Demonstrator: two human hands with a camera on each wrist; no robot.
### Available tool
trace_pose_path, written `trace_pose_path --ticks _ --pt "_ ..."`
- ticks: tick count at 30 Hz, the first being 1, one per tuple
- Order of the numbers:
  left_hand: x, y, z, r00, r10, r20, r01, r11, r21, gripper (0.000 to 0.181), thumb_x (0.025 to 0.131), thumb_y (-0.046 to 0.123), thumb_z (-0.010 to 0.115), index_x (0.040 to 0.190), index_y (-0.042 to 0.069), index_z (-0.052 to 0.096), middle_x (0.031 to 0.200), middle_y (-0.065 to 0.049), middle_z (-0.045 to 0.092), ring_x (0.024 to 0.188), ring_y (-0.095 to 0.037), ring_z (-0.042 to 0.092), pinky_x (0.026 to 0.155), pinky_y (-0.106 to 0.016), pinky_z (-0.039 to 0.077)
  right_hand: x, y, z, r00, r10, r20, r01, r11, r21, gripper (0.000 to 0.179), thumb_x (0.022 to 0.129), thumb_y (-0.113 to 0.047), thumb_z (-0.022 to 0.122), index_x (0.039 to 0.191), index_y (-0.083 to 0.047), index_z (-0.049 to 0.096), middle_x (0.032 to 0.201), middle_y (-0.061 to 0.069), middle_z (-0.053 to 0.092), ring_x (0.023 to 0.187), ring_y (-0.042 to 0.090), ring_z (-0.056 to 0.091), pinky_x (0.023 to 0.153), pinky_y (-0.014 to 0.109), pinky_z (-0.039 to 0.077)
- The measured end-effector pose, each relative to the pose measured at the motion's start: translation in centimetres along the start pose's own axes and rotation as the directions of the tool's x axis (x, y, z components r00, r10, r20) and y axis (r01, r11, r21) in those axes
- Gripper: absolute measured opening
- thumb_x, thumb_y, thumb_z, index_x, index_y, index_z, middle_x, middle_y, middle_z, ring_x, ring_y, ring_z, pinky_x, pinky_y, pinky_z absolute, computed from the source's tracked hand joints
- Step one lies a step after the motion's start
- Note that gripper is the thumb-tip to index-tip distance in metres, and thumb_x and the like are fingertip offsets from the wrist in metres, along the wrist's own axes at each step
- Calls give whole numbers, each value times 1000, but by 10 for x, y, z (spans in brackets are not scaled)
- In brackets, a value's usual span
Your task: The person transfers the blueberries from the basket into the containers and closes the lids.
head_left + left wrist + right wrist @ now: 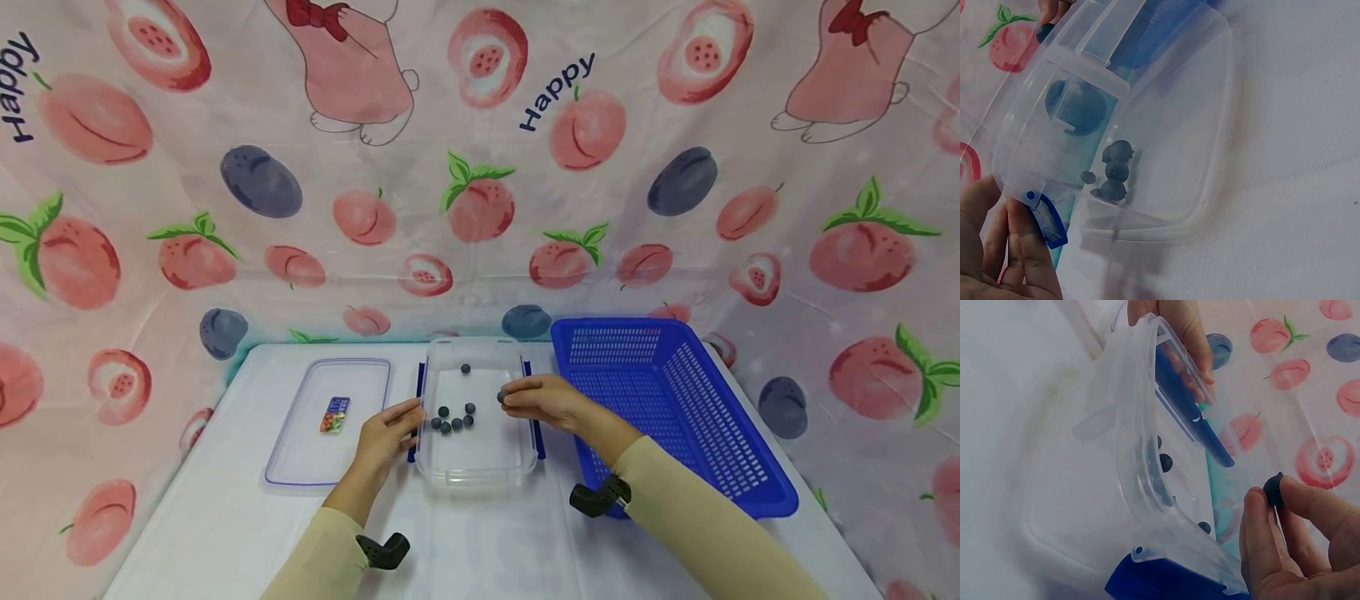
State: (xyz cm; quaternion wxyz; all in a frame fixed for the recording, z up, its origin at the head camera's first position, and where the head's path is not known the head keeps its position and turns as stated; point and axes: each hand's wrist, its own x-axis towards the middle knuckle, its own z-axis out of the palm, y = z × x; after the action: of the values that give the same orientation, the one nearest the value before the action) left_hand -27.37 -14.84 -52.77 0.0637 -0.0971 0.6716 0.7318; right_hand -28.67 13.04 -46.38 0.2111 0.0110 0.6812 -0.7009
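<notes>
A clear plastic container (pixel 487 462) with blue side clips stands in the middle of the table. Several blueberries (pixel 457 423) lie on its floor, most grouped toward the left side, and a lone blueberry (pixel 466 368) sits near the far end. My left hand (pixel 384 437) holds the container's left wall, thumb and fingers around the rim beside a blue clip (pixel 1049 220). Over the container's right side, my right hand (pixel 551 402) pinches one blueberry (pixel 1274 489) between thumb and fingertips, above the container floor.
To the right stands a large blue plastic basket (pixel 678 417), partly behind my right forearm. A clear lid (pixel 300 462) with a blue rim lies flat at the left, bearing a small colourful label (pixel 335 415). A fruit-print cloth (pixel 420 217) hangs behind the table.
</notes>
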Motion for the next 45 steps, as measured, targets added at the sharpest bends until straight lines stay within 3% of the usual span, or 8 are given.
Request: trace_pose_path --ticks 7,15,23,29,37,45 --pt "0 0 0 1000 -1 -4 1 1000 3 41 89 15 74 128 4 65 112 -5 72 90 -8 64 69 -18 56 4 -3 8 999 11 -35 -15 994 -107 39 91 6 63 128 15 55 114 22 66 89 16 70 90 35 56" --pt "-2 1 0 1000 -11 -5 10 1000 -12 44 88 16 75 129 5 64 103 4 72 97 -14 64 69 -18 56 6 -3 19 999 23 -30 -27 990 -141 38 89 8 65 125 15 57 101 17 70 85 17 70 92 39 55" --pt "-2 1 0 1000 -7 -3 7 1000 5 44 89 17 74 130 4 63 102 3 72 93 -11 64 71 -19 56 12 -3 30 998 25 -60 -36 982 -185 33 85 14 64 117 16 61 98 19 71 81 18 70 82 35 60" --pt "-1 2 0 1000 -8 -6 8 1000 3 43 89 16 74 129 4 64 104 1 72 90 -8 64 71 -20 56 20 1 43 991 37 -130 -64 974 -217 28 84 14 66 112 13 65 99 21 70 75 16 68 79 35 60" --pt "0 3 -1 1000 0 -4 0 1000 -2 43 89 15 74 129 3 64 105 0 72 89 -8 64 70 -19 56 34 8 62 964 19 -265 -92 960 -265 24 84 13 68 108 10 68 96 19 70 73 17 68 75 32 61" --pt "-1 2 0 1000 3 -2 -3 1000 2 42 90 14 73 129 3 63 111 -5 71 89 -7 64 69 -19 56 39 22 67 962 41 -270 -120 951 -286 23 82 15 68 105 10 68 103 21 70 73 16 66 75 32 61"
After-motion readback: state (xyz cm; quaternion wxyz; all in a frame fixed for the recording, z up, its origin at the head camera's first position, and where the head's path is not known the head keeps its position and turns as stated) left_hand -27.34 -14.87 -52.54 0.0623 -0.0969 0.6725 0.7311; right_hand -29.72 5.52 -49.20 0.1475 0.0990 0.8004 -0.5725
